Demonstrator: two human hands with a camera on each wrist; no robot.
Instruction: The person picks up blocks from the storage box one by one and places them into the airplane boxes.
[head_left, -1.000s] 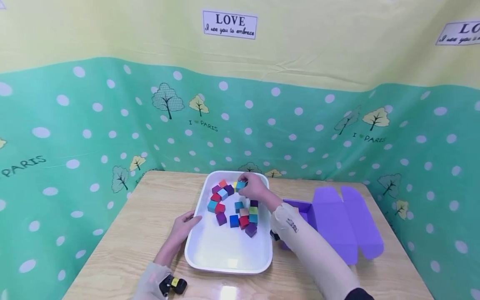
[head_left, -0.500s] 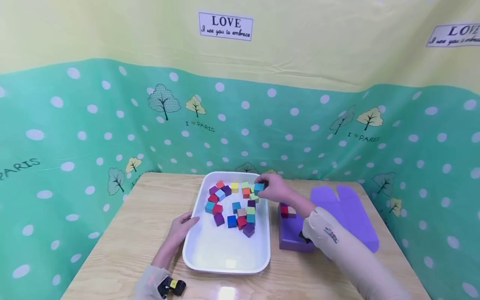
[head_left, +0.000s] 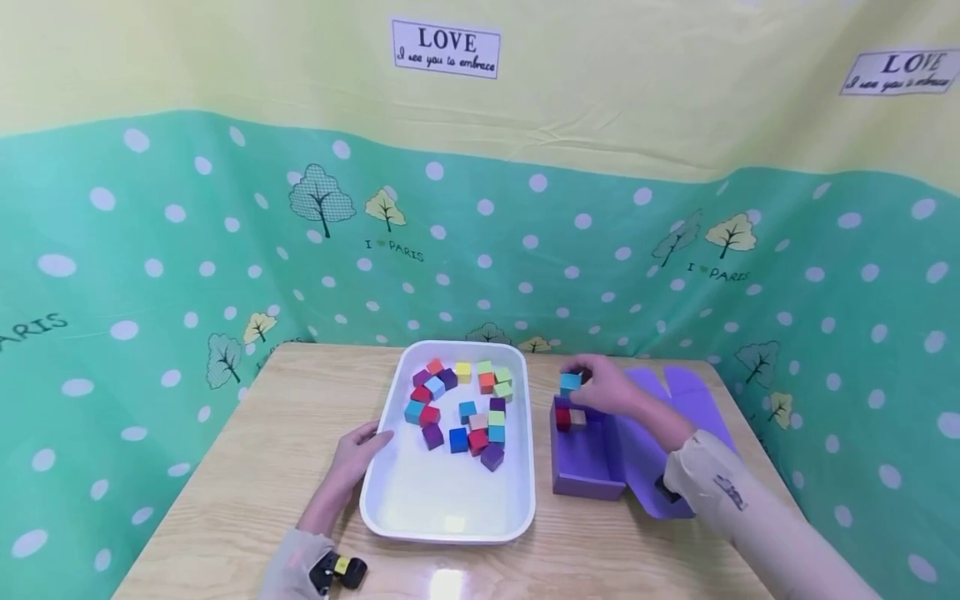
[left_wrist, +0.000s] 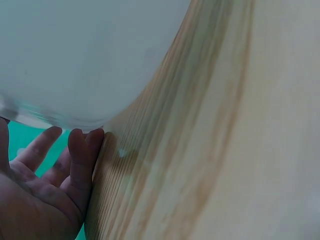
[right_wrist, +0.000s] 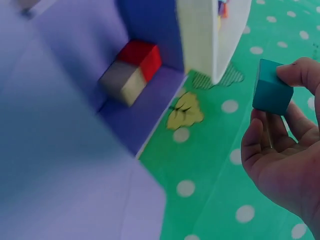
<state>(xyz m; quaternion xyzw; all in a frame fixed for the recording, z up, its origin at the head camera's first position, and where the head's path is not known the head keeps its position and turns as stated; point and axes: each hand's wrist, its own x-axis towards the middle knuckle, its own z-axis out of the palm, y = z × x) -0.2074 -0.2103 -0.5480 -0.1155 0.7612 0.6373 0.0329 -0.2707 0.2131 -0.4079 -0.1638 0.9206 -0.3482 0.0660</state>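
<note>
My right hand (head_left: 606, 385) pinches a teal-blue cube block (head_left: 571, 384) between thumb and fingers, above the far end of an open purple box (head_left: 590, 482). The right wrist view shows the cube (right_wrist: 272, 87) apart from the box, which holds a red block (right_wrist: 141, 57) and a pale wooden block (right_wrist: 122, 82) side by side. My left hand (head_left: 355, 454) grips the left rim of a white tray (head_left: 450, 500), thumb over the edge. In the left wrist view its fingers (left_wrist: 80, 155) touch the tray's outer side. Several coloured cubes lie in the tray's far and middle parts.
The box's lid (head_left: 645, 454) lies folded open to the right, partly behind my right forearm. Tray and box stand side by side on a wooden table (head_left: 225, 467), with a narrow gap between them. A green polka-dot cloth (head_left: 420, 275) hangs behind.
My right hand has lifted the teal-blue block from the tray and carried it right, over the tray's edge to the purple box. My left hand stays on the tray rim.
</note>
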